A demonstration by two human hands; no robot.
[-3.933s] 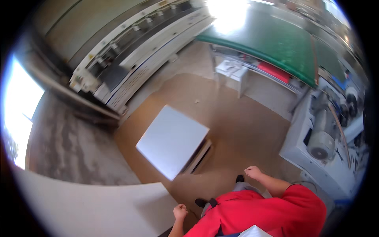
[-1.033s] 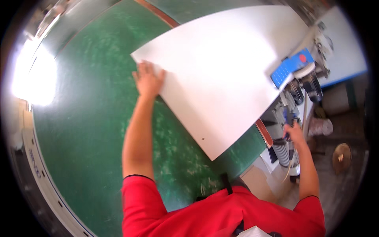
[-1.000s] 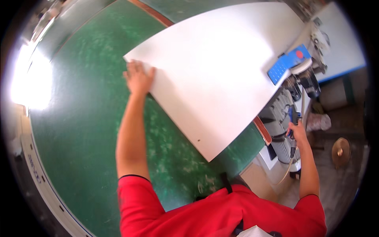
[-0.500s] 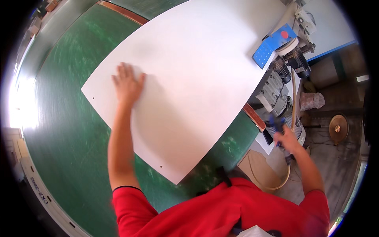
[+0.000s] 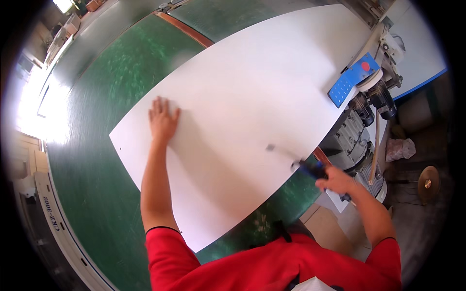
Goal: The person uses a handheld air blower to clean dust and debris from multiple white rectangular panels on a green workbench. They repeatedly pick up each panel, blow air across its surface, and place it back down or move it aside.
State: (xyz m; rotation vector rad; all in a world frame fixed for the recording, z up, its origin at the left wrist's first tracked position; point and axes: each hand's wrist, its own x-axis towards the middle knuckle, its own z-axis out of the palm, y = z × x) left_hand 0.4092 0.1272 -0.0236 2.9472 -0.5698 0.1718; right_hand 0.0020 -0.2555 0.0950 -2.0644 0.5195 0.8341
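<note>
A large white panel [image 5: 242, 92] with curved long edges and small holes near its near-left end lies on the green tabletop [image 5: 97, 174]. My left hand [image 5: 163, 121] rests flat on the panel near its left end, fingers spread. In my right hand [image 5: 337, 180] is a blue and black air blow gun [image 5: 313, 169], blurred by motion, held above the panel's near right edge. Its thin nozzle points left over the white surface. A small grey blurred spot lies in line with the nozzle; I cannot tell what it is.
At the right stands a machine with a blue perforated plate [image 5: 341, 90], motors [image 5: 382, 99] and a wooden strip [image 5: 374, 145]. Beyond it are a clear plastic bag [image 5: 400, 149] and a round brass-coloured disc [image 5: 428, 184]. A pale machine rail [image 5: 58, 213] runs along the left.
My right hand has brought the air blow gun left from beside the machine to over the panel's edge. My left hand stays flat on the panel. The whole view has shifted.
</note>
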